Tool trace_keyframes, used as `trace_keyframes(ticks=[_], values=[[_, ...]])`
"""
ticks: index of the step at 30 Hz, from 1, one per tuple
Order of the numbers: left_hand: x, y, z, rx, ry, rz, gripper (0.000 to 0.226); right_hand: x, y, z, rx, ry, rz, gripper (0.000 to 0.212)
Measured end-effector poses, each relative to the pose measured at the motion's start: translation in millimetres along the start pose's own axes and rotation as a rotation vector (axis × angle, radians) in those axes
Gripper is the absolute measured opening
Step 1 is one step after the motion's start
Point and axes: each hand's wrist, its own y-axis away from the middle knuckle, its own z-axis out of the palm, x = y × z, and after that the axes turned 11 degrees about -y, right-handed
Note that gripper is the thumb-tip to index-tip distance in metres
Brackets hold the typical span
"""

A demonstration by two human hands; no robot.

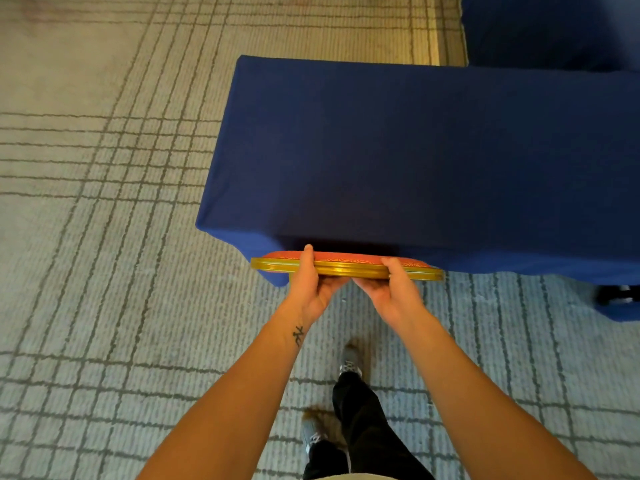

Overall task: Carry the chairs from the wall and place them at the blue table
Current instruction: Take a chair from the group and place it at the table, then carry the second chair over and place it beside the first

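A chair [349,266] with a gold frame and a red patterned back stands tucked against the near edge of the blue table [415,161]. Only the top rail of its back shows; the seat and legs are hidden under the blue cloth. My left hand [311,284] grips the top rail left of centre, thumb over the red padding. My right hand [394,289] grips the same rail right of centre, thumb on top.
Grey carpet with a dark grid pattern covers the floor [104,237]. A second blue-draped table [554,29] stands at the far right. A dark object [616,294] lies under the cloth edge at right. My legs and shoes [349,410] are below.
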Motion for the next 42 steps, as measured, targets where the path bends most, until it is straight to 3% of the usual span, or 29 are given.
trace_keyframes(ticks=[7, 21, 31, 42], values=[[14, -26, 16, 0.023, -0.021, 0.035, 0.046, -16, -19, 23, -0.047, 0.021, -0.036, 0.037], [23, 20, -2, 0.007, -0.074, 0.024, 0.061, 13, 24, 33, -0.076, 0.078, 0.052, 0.038], [72, 112, -124, 0.106, 0.130, 0.178, 0.032, 110, 85, 94, -0.205, 0.255, 0.240, 0.032], [117, 246, -306, 0.169, 0.382, 0.456, 0.046, 297, 210, 169, -0.540, 0.541, 0.334, 0.034]])
